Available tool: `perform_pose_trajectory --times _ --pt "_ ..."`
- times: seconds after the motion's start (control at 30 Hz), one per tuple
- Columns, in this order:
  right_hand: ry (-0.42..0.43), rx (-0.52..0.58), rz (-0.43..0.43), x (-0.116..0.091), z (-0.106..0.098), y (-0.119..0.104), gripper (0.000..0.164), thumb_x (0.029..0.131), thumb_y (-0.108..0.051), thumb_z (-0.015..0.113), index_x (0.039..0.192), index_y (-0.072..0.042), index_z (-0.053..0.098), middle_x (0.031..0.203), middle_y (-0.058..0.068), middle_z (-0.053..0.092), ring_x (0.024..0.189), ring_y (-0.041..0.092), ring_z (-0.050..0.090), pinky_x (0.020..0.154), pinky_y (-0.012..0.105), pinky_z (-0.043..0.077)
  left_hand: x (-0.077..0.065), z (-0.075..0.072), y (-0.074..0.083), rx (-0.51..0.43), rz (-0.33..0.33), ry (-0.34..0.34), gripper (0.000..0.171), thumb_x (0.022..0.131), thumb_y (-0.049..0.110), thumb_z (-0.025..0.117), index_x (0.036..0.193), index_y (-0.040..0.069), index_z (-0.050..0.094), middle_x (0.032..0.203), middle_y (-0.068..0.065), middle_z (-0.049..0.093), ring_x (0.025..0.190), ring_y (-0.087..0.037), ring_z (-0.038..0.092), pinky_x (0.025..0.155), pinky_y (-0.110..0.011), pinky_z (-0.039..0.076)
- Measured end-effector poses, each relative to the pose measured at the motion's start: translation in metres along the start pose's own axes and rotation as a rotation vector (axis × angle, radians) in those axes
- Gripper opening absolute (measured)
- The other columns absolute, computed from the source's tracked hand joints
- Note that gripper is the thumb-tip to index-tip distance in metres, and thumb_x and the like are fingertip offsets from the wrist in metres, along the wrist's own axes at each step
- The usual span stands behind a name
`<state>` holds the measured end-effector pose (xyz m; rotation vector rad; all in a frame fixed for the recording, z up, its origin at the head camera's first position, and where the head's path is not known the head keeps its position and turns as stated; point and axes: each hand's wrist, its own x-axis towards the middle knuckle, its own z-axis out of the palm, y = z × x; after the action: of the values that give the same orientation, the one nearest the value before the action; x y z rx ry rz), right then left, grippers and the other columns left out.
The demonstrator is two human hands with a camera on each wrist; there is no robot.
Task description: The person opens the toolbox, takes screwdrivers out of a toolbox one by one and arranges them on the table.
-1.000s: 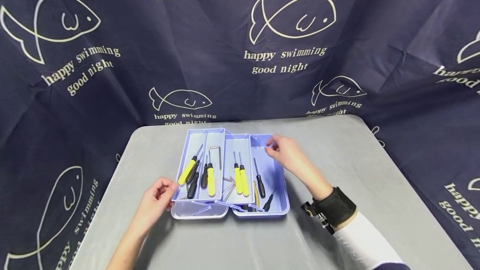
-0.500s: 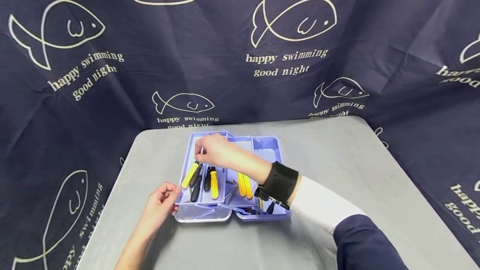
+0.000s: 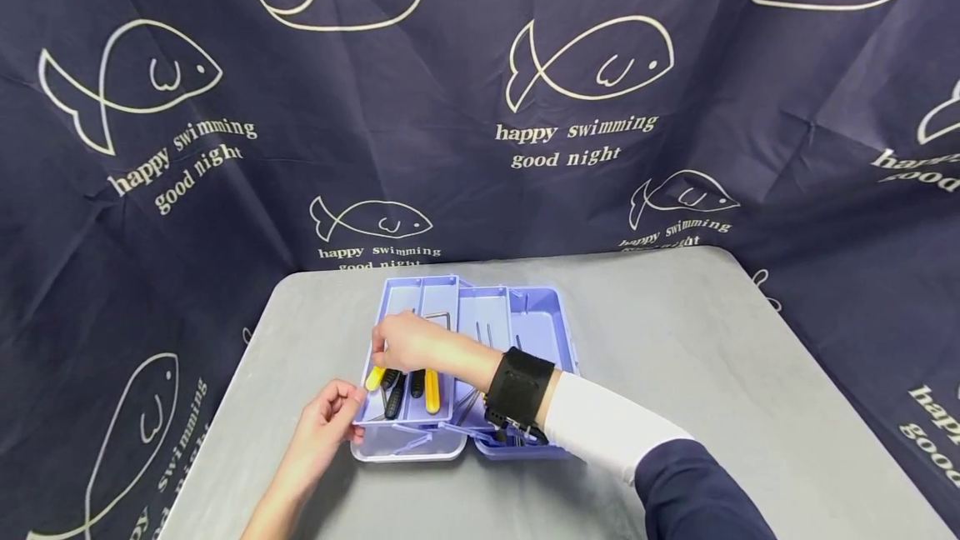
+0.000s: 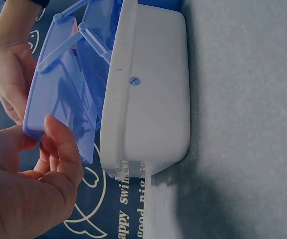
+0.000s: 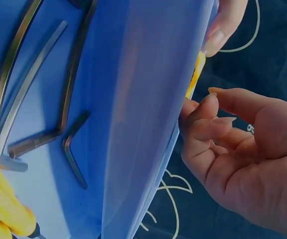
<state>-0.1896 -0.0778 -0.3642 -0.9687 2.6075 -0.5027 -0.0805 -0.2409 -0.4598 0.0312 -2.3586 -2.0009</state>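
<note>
A lilac cantilever toolbox (image 3: 542, 330) stands unfolded on the table. My left hand (image 3: 327, 419) pinches the near left corner of its upper tray (image 3: 437, 294) between thumb and fingers. Over that same tray, my right hand (image 3: 405, 340) bends its fingers down by the left wall, at a yellow-handled screwdriver (image 3: 375, 379). In the right wrist view its fingertips are partly hidden behind the tray wall, just below the yellow handle; I cannot tell whether they grip it. Black-handled screwdrivers (image 3: 395, 397) and another yellow screwdriver (image 3: 432, 392) lie alongside.
Hex keys (image 5: 74, 69) and yellow screwdriver handles (image 5: 4, 199) lie in the lower tray. My right forearm, with a black wrist strap (image 3: 520, 383), crosses the toolbox. The grey table (image 3: 660, 357) extends around it, with a dark fish-print curtain (image 3: 465, 215) behind.
My right hand has moved from the deep right compartment leftward to the upper tray, then down toward the screwdriver handles. My left hand has kept its hold on the corner.
</note>
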Motion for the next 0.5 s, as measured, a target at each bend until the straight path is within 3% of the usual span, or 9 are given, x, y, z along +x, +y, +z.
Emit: perform_pose_trajectory --times 0.1,0.33,0.5 --pt "-0.011 0.01 0.007 0.001 0.0 0.001 0.009 0.1 -0.022 0.071 0.099 -0.018 0.079 0.087 -0.004 0.073 0.074 0.009 0.063 0.071 0.021 0.049 -0.001 0.0 0.0 -0.008 -0.001 0.0 0.018 0.106 0.004 0.056 0.099 -0.013 0.054 0.07 0.003 0.059 0.058 -0.009 0.057 0.054 -0.023 0.052" --pt "-0.059 -0.016 0.05 0.005 0.001 0.001 0.016 0.101 -0.027 0.069 0.111 -0.021 0.079 0.112 -0.004 0.075 0.099 0.014 0.063 0.091 0.028 0.051 0.0 -0.003 -0.001 -0.016 -0.02 -0.003 0.019 0.106 0.004 0.056 0.099 -0.014 0.053 0.07 0.002 0.059 0.058 -0.009 0.057 0.054 -0.023 0.053" --pt "-0.072 -0.018 0.055 0.01 0.006 0.006 0.017 0.103 -0.028 0.066 0.112 -0.021 0.078 0.11 -0.005 0.074 0.092 0.012 0.061 0.088 0.029 0.05 -0.001 -0.002 -0.002 -0.028 -0.035 -0.01 0.021 0.107 0.005 0.055 0.099 -0.014 0.052 0.071 0.002 0.06 0.059 -0.009 0.058 0.055 -0.024 0.054"
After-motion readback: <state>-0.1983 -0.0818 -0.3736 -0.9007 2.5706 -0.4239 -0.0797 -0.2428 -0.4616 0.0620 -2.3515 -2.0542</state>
